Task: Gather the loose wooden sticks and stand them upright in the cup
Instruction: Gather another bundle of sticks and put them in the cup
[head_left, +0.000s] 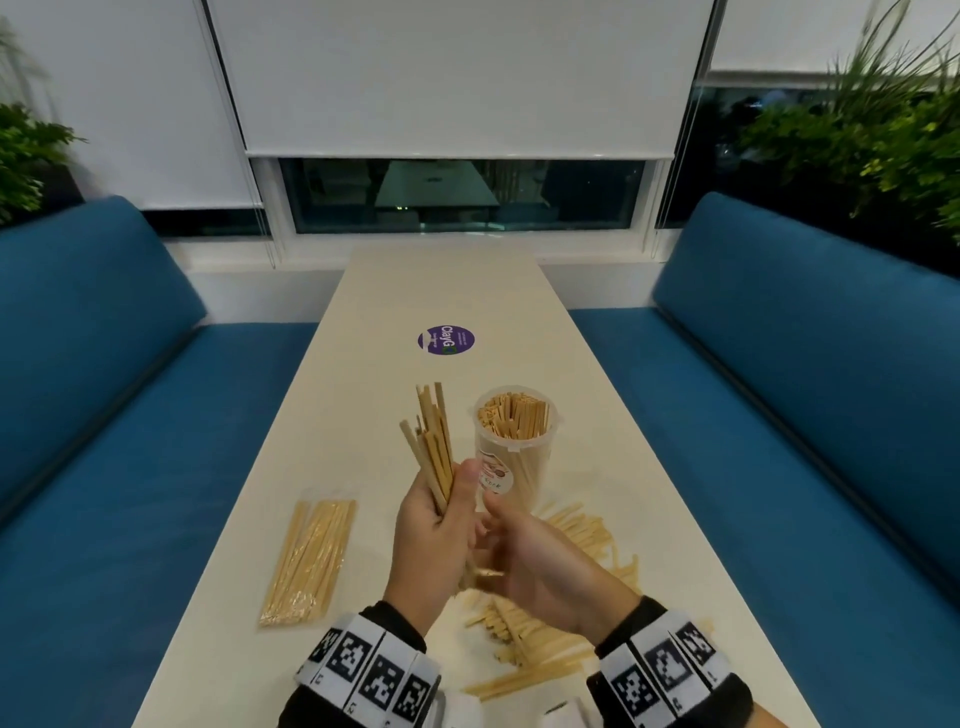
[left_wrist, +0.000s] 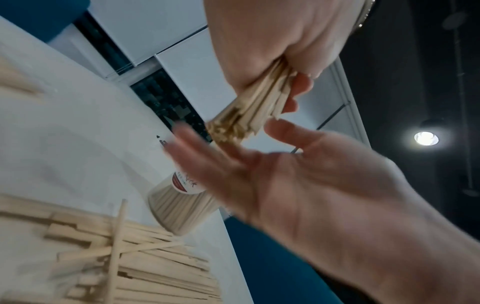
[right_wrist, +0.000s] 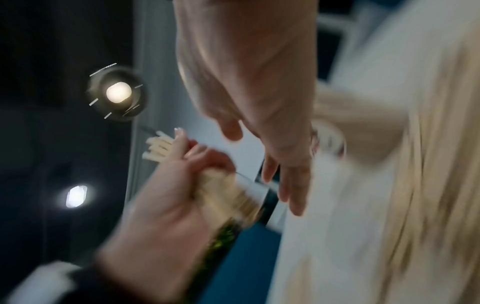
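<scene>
A bundle of wooden sticks (head_left: 434, 447) is standing nearly upright in the air above the middle of the table (head_left: 363, 322), its upper ends fanning out unevenly and its lower ends poking out below the fist. The left hand (head_left: 434, 540) is gripping this bundle around its lower half, fingers and thumb curling round it. The right hand (head_left: 540, 566) is hovering just beside and below the left one, palm turned up and fingers spread loosely under the bundle's bottom ends; it is blurred, so whether the palm is touching the stick ends cannot be told, and it is holding nothing itself. Just beyond the hands, toward the table's far end, the clear plastic cup (head_left: 514, 447) is standing upright, already packed with sticks standing on end, a small label showing on its side. More loose sticks (head_left: 545, 634) are lying scattered in a heap by the table's near edge and toward its right edge, beneath and beside the right hand. Near the left edge a sealed clear packet of sticks (head_left: 310, 561) is lying flat. A round purple sticker (head_left: 445, 340) is sitting on the table farther along, and blue bench seats (head_left: 104, 415) are flanking both long sides.
</scene>
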